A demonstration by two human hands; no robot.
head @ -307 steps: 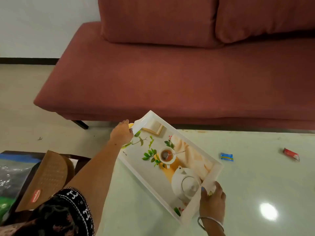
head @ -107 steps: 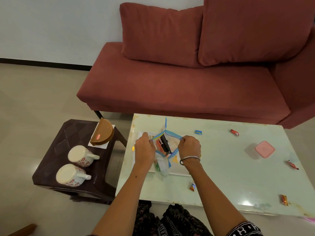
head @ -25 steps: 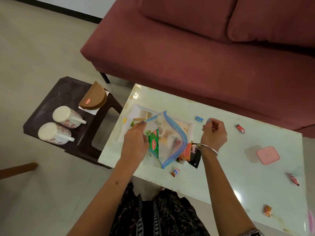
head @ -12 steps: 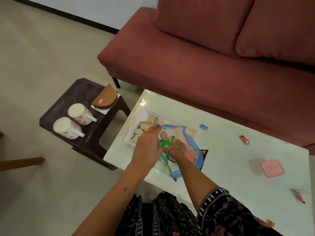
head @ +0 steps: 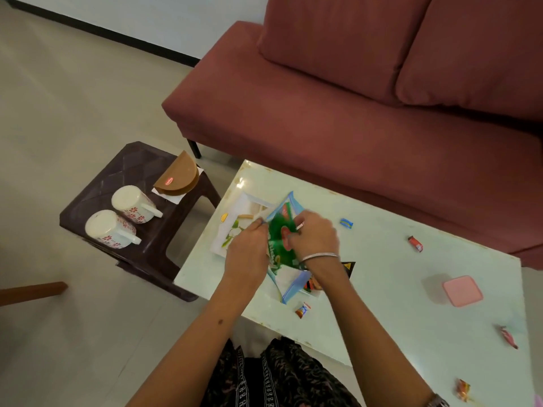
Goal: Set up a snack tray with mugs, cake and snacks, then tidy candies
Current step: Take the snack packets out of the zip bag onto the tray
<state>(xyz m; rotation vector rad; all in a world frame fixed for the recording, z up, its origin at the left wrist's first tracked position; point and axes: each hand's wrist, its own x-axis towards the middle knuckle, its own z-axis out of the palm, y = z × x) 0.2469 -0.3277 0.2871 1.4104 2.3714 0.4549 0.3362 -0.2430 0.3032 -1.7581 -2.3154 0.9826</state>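
Observation:
A white printed tray (head: 235,212) lies at the left end of the pale glass table (head: 388,277). Over it, my left hand (head: 246,254) pinches the rim of a clear blue-edged zip bag (head: 289,284). My right hand (head: 314,239) grips a green snack packet (head: 279,245) at the bag's mouth. Orange and black snack packets (head: 348,267) lie under my right wrist. Two white floral mugs (head: 130,202) (head: 107,229) lie on a dark stool (head: 138,168), beside a brown half-round cake (head: 177,176).
Wrapped candies are scattered on the table: a blue one (head: 346,223), red ones (head: 415,243) (head: 508,339), orange ones (head: 302,310) (head: 463,389). A pink square box (head: 462,290) sits at the right. A maroon sofa (head: 352,118) runs behind the table.
My right hand went into the zip bag and now holds the green packet, drawn partly out at the bag's mouth. My left hand keeps its hold on the bag.

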